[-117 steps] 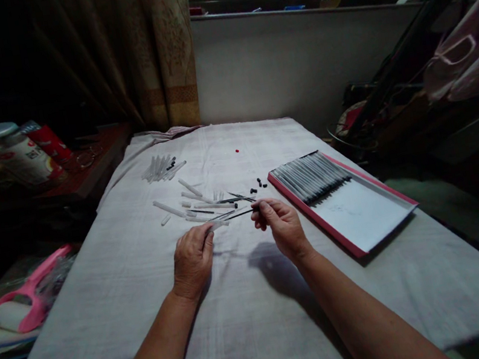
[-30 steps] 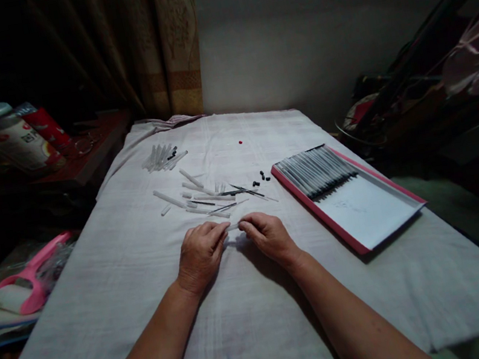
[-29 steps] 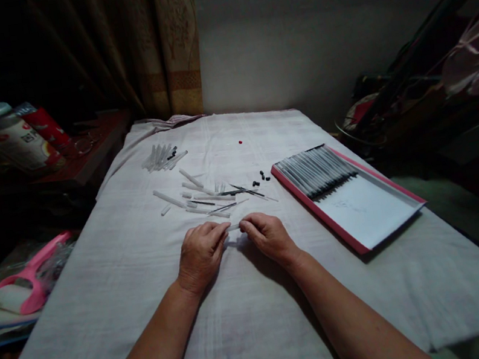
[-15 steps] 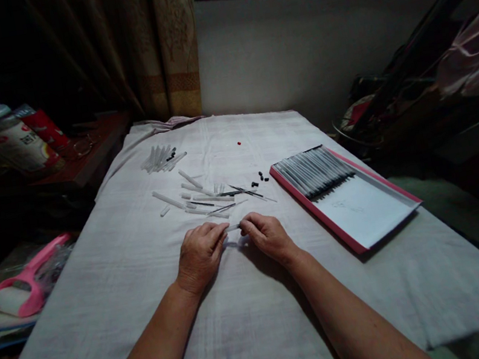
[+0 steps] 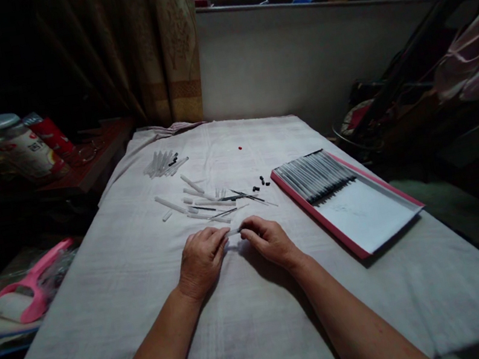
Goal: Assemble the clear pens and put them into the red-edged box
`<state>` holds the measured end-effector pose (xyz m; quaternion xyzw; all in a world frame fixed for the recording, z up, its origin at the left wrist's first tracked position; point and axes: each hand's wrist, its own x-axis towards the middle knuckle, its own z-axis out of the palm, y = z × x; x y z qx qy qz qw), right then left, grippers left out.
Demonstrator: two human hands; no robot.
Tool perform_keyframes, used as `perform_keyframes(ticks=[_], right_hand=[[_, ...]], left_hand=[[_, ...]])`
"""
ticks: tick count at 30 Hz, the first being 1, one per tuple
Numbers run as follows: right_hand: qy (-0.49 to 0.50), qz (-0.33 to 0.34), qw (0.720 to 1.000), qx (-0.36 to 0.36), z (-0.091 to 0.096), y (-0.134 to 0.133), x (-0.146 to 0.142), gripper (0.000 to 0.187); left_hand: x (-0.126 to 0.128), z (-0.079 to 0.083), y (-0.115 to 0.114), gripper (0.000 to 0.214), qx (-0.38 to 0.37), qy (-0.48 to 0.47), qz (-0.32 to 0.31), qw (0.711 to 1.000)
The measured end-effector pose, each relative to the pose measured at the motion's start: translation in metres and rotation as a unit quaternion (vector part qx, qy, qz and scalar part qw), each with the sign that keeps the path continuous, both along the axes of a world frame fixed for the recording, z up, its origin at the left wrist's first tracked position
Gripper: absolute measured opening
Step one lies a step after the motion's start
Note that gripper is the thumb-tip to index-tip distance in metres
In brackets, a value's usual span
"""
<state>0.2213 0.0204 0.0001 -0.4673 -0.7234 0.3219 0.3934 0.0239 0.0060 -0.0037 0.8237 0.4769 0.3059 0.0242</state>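
My left hand (image 5: 202, 260) pinches one end of a thin, translucent pen barrel (image 5: 234, 232), held level just above the cloth. At the barrel's dark other end, the fingertips of my right hand (image 5: 270, 239) are closed; whether they grip a separate small black part there is too small to tell. Beyond my hands lie loose white pen tubes (image 5: 170, 205), dark thin refills (image 5: 251, 196) and several small black plugs (image 5: 262, 180). To the right, a shallow pink-edged box (image 5: 314, 216) holds a row of clear pens with black ends (image 5: 314, 174).
A pile of short clear tubes (image 5: 159, 163) lies at the back left of the cloth-covered table (image 5: 254, 324). One tiny red piece (image 5: 240, 148) sits near the far edge. Jars (image 5: 18, 149) stand on a side shelf at left, above a pink-handled item (image 5: 32, 287).
The view has tipped up slightly, so everything sits a little lower in the picture. Both hands keep nearly the same pose around the pen barrel.
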Motion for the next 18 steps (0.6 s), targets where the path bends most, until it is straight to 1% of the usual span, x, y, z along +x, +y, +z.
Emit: perform_keyframes(ticks=[2,6,10,16,18], right_hand=[[-0.011,-0.002,1.0,-0.006,0.0001,0.0001,0.0001,0.016],[0.005,0.006,1.0,0.0,-0.0004,0.0003,0.0005,0.016],[-0.013,0.011,1.0,-0.001,0.0004,0.0005,0.0006,0.018],[-0.001,0.013,1.0,0.001,0.0025,0.0002,0.0001,0.013],[-0.004,0.01,1.0,-0.003,0.0025,0.0,-0.001,0.015]], left_hand=[[0.0001,-0.0003,-0.0001,0.024,0.0,-0.001,0.0,1.0],[0.0001,-0.0009,-0.0001,0.024,0.0,-0.002,0.003,1.0],[-0.0001,-0.001,0.0001,0.023,-0.002,-0.001,0.002,1.0],[-0.0009,0.0001,0.0005,0.022,-0.005,0.001,0.0,1.0],[-0.0014,0.0005,0.0007,0.022,-0.007,-0.003,-0.001,1.0]])
